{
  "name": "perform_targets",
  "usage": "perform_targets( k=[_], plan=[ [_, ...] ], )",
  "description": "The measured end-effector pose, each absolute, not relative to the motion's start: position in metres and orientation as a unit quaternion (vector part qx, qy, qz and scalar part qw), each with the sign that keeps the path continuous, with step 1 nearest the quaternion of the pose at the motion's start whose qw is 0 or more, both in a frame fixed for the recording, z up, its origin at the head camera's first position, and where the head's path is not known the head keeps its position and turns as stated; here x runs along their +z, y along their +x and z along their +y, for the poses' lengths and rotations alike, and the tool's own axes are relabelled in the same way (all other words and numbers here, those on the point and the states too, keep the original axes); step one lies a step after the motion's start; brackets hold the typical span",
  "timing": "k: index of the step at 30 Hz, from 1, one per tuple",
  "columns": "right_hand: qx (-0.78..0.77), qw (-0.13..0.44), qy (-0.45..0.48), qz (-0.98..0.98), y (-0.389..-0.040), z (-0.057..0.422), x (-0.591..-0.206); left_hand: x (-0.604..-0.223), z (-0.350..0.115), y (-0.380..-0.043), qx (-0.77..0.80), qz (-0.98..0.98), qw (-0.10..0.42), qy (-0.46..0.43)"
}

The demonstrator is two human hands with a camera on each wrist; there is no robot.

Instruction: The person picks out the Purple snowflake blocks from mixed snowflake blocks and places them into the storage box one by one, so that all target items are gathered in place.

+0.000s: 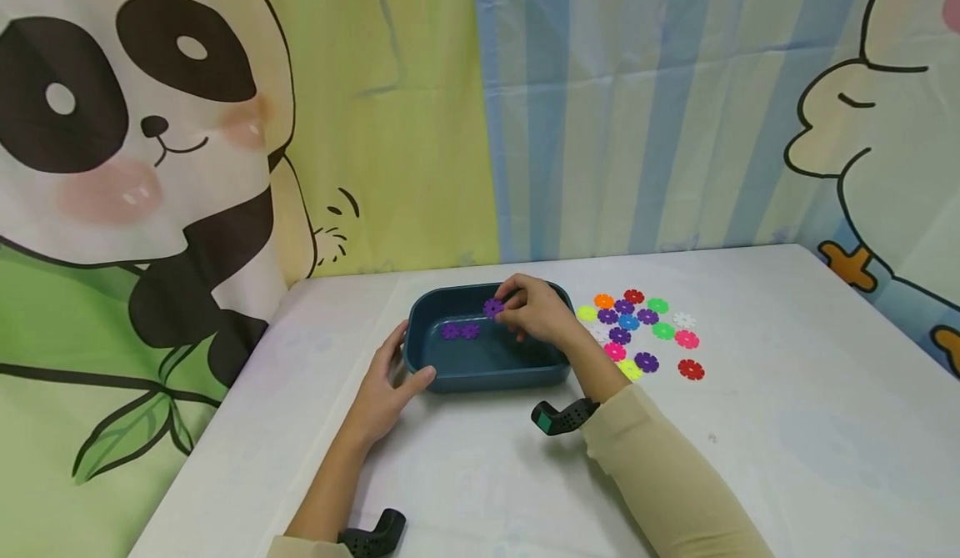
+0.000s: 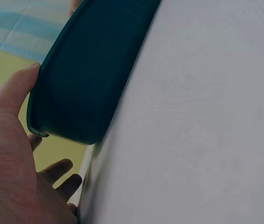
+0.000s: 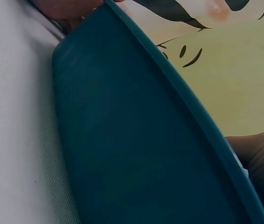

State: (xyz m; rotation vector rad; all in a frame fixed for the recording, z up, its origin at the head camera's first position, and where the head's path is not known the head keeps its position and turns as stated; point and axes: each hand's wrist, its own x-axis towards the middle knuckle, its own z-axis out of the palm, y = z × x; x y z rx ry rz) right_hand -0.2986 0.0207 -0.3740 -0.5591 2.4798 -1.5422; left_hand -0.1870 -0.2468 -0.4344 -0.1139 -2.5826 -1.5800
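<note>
Your right hand (image 1: pixel 536 311) pinches a purple disc (image 1: pixel 492 308), face toward you, over the tray (image 1: pixel 476 361), whose long axis runs left to right; your left hand (image 1: pixel 381 394) grips its left end.

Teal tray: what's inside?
Two purple flower-shaped pieces lie in the tray. The right hand pinches a third purple piece over it. That hand hides part of the tray's interior; anything behind it can't be seen.
</note>
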Motion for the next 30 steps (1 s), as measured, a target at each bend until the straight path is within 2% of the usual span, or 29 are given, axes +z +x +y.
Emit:
perform_targets(
  k=[23, 30],
  plan=[
    [-0.444, 0.162, -0.181, 0.863, -0.311, 0.010, -0.380, -0.433, -0.246, -0.187, -0.528, -0.847, 0.052, -0.042],
    [-0.430, 0.167, -0.188, 0.867, -0.312, 0.010, -0.381, -0.433, -0.246, -0.187, -0.524, -0.849, 0.053, -0.038]
  ],
)
